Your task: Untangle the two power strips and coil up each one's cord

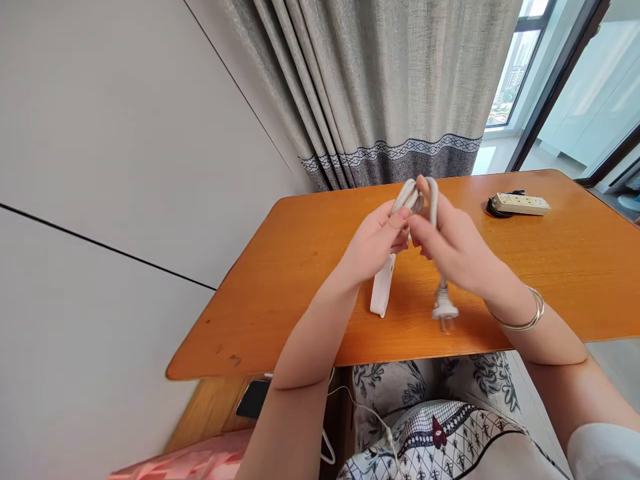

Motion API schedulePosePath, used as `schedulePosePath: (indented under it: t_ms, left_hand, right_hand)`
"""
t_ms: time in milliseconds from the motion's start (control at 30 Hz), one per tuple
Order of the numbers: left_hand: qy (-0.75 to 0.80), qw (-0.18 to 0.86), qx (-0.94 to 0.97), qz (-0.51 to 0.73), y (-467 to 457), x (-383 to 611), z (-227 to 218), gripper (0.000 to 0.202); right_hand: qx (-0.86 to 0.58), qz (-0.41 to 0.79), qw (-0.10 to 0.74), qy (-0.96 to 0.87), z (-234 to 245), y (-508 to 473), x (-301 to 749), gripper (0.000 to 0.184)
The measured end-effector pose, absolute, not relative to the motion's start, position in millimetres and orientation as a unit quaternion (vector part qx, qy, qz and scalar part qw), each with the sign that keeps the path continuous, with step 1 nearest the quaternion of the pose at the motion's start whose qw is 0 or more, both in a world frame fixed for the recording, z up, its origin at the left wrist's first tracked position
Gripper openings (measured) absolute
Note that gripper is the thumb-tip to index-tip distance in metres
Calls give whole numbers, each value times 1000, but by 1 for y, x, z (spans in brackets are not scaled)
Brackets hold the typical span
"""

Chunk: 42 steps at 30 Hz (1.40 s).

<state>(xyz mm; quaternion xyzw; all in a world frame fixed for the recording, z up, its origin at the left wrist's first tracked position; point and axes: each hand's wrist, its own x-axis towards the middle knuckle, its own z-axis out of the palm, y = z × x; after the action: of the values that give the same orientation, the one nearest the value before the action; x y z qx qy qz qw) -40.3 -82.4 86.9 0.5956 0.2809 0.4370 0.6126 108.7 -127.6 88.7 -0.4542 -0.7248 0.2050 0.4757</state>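
Observation:
My left hand (375, 240) is closed around the looped white power cord (407, 193), held above the table. Below that hand hangs a white power strip (383, 288), its upper part hidden by my fingers. Beside it, my right hand (447, 243) pinches the same cord, and a stretch of it arches over my fingers. The cord's plug (445, 307) dangles under my right palm with its prongs pointing down, slightly blurred. My two hands almost touch at the fingertips.
On the right of the wooden table (280, 287) lies a second, cream power strip (521, 204) with a black cord (497, 209). A grey curtain (400, 80) hangs behind the table. A dark phone-like object (253, 399) rests below the table's front edge.

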Motion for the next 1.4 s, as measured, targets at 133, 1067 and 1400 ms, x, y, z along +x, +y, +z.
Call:
schedulePosePath:
  t_ms: [133,1067,1400]
  left_hand:
    - [288,628,571,443,-83,-32,82,48]
    - [240,668,530,464,-68,-39,77,36]
    - [267,695,468,475,-68,-38,87,40]
  right_hand:
    - [-586,-102,346,-726,86,-138,98,54]
    - [-418,34,567,-709,65,-76,138,58]
    - [-351,266,513,-737,32,-53,126,139]
